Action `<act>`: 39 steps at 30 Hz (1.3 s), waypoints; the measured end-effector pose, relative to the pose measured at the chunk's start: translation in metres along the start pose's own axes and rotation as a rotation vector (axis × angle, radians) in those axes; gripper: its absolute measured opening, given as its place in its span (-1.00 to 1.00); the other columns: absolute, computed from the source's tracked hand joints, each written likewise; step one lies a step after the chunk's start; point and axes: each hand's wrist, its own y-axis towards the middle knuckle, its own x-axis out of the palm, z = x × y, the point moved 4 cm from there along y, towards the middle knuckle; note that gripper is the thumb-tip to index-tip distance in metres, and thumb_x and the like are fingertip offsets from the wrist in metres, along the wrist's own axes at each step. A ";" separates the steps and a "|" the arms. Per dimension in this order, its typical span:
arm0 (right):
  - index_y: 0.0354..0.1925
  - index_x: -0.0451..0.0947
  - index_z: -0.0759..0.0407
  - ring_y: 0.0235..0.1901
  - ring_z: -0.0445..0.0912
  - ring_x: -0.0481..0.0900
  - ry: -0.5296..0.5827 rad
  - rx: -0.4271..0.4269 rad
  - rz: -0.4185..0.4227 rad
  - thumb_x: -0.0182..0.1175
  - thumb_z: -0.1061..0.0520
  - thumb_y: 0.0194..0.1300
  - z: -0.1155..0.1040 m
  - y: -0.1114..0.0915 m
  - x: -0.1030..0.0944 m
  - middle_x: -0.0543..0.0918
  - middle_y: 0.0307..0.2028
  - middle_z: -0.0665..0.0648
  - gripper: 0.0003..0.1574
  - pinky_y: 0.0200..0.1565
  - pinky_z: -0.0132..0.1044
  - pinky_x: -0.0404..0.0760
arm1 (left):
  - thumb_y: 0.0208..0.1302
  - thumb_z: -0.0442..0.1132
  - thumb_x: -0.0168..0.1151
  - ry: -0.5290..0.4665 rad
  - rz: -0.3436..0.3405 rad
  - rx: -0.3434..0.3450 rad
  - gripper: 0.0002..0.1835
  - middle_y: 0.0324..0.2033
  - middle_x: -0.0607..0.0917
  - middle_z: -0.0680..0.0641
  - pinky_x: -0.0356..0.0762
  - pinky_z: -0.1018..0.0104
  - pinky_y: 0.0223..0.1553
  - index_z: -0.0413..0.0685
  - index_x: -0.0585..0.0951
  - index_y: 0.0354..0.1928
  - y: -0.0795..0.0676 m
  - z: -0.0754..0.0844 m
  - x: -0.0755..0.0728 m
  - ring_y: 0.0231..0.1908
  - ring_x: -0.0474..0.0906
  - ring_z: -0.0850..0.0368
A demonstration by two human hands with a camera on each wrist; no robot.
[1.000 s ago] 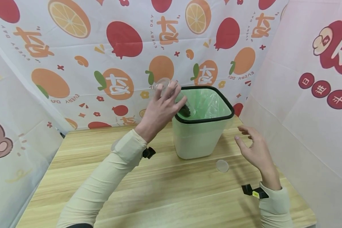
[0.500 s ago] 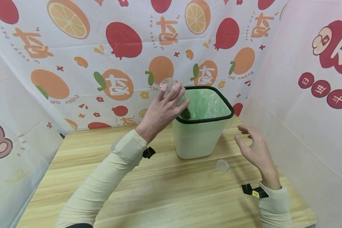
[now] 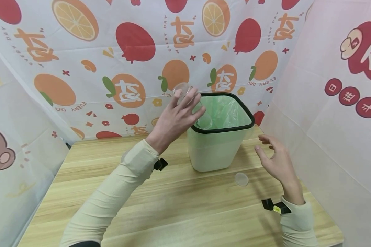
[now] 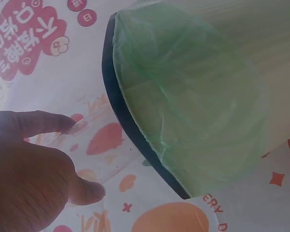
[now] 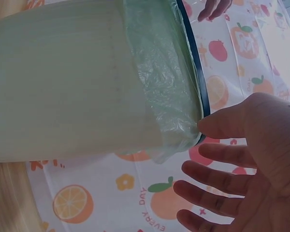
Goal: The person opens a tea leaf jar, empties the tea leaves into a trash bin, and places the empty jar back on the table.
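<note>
Gripping a clear cup, L. hand is the nearer; R. hand, approx. 4 o'clock, is loose-fingered, empty. Cup slants 11-to-5 o'clock, lower end at mouth of lined bin, L. hand's 3 o'clock, on tabletop.

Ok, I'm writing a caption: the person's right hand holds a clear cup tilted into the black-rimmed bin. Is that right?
Only the hand is wrong: the head view shows the left hand holding the clear cup, tilted into the black-rimmed bin. The right hand holds nothing.
</note>
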 end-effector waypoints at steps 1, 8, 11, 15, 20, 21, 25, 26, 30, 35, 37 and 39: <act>0.16 0.57 0.30 0.07 0.18 0.60 -0.001 0.004 0.001 0.26 0.26 0.35 0.000 0.000 0.000 0.68 0.10 0.31 -0.58 0.03 -0.16 0.45 | 0.40 -0.38 0.14 0.004 0.002 -0.001 -0.61 0.29 0.54 -0.13 0.24 -0.04 0.24 0.22 0.59 0.15 0.000 0.000 0.000 0.40 0.30 -0.07; 0.13 0.58 0.32 0.04 0.15 0.61 0.011 -0.011 0.036 0.27 0.29 0.32 -0.002 0.002 0.000 0.70 0.06 0.31 -0.59 0.03 -0.41 0.39 | 0.38 -0.39 0.16 0.032 0.027 0.005 -0.58 0.31 0.54 -0.13 0.22 -0.04 0.28 0.24 0.59 0.17 -0.002 0.000 -0.002 0.41 0.30 -0.06; 0.12 0.58 0.33 0.05 0.01 0.60 0.031 -0.046 0.117 0.28 0.32 0.30 -0.006 0.004 -0.003 0.70 0.03 0.33 -0.59 0.07 -0.46 0.37 | 0.37 -0.38 0.18 0.028 0.035 0.002 -0.57 0.31 0.54 -0.12 0.21 -0.04 0.29 0.24 0.58 0.18 -0.001 0.000 -0.003 0.41 0.31 -0.06; 0.08 0.61 0.34 0.02 -0.14 0.57 0.049 -0.117 0.252 0.29 0.33 0.27 -0.020 0.013 -0.010 0.71 -0.01 0.32 -0.61 0.14 -0.50 0.37 | 0.37 -0.38 0.16 0.025 0.047 -0.003 -0.59 0.30 0.54 -0.12 0.21 -0.04 0.29 0.22 0.57 0.18 0.000 0.000 -0.003 0.41 0.31 -0.06; 0.01 0.65 0.36 -0.03 0.04 0.63 0.082 -0.206 0.273 0.32 0.31 0.24 -0.049 0.031 -0.005 0.74 -0.06 0.30 -0.65 0.16 -0.48 0.42 | 0.39 -0.40 0.12 0.017 0.048 -0.005 -0.59 0.31 0.53 -0.13 0.22 -0.04 0.29 0.21 0.58 0.17 0.000 0.002 -0.003 0.42 0.30 -0.07; 0.00 0.65 0.36 -0.03 0.06 0.63 0.091 -0.224 0.256 0.32 0.30 0.23 -0.055 0.035 -0.001 0.74 -0.07 0.30 -0.66 0.16 -0.46 0.44 | 0.40 -0.40 0.12 0.016 0.048 -0.006 -0.59 0.32 0.53 -0.14 0.22 -0.04 0.29 0.21 0.58 0.16 0.000 0.002 -0.003 0.42 0.30 -0.07; 0.02 0.63 0.35 0.00 0.09 0.63 0.115 -0.292 0.134 0.36 0.26 0.24 -0.079 0.054 0.022 0.73 -0.05 0.29 -0.63 0.17 -0.24 0.53 | 0.42 -0.39 0.10 0.021 0.052 -0.018 -0.62 0.32 0.52 -0.14 0.23 -0.03 0.29 0.22 0.59 0.13 0.000 0.004 -0.002 0.42 0.29 -0.06; 0.03 0.62 0.35 0.01 0.10 0.63 0.121 -0.309 0.098 0.36 0.25 0.25 -0.085 0.059 0.029 0.72 -0.04 0.30 -0.62 0.17 -0.17 0.54 | 0.42 -0.38 0.09 0.026 0.057 -0.021 -0.63 0.32 0.52 -0.14 0.23 -0.02 0.29 0.22 0.59 0.12 -0.001 0.004 -0.002 0.42 0.29 -0.06; 0.12 0.58 0.32 0.05 0.12 0.60 0.110 -0.344 -0.030 0.35 0.18 0.28 -0.103 0.074 0.053 0.69 0.02 0.30 -0.54 0.15 0.02 0.56 | 0.44 -0.37 0.08 0.039 0.077 -0.019 -0.66 0.32 0.51 -0.14 0.24 -0.01 0.28 0.23 0.61 0.09 -0.001 0.007 -0.005 0.41 0.29 -0.05; 0.26 0.49 0.22 0.10 0.09 0.57 0.071 -0.318 -0.157 0.37 0.05 0.29 -0.115 0.088 0.073 0.63 0.16 0.21 -0.37 0.07 0.02 0.61 | 0.46 -0.33 0.08 0.044 0.075 -0.015 -0.64 0.36 0.47 -0.14 0.24 0.00 0.28 0.24 0.58 0.16 -0.002 0.009 -0.007 0.41 0.27 -0.04; 0.31 0.45 0.20 0.14 0.06 0.57 0.073 -0.313 -0.195 0.39 0.01 0.28 -0.119 0.094 0.079 0.60 0.22 0.19 -0.29 0.06 -0.01 0.64 | 0.45 -0.31 0.11 0.043 0.074 -0.018 -0.62 0.38 0.45 -0.14 0.23 0.00 0.29 0.26 0.57 0.20 -0.002 0.008 -0.008 0.42 0.26 -0.04; 0.36 0.41 0.19 0.17 0.03 0.56 0.084 -0.316 -0.219 0.41 0.00 0.27 -0.121 0.099 0.084 0.57 0.27 0.17 -0.22 0.06 -0.03 0.64 | 0.44 -0.30 0.14 0.041 0.079 -0.022 -0.61 0.39 0.45 -0.13 0.22 -0.01 0.30 0.26 0.56 0.22 -0.003 0.007 -0.008 0.43 0.26 -0.03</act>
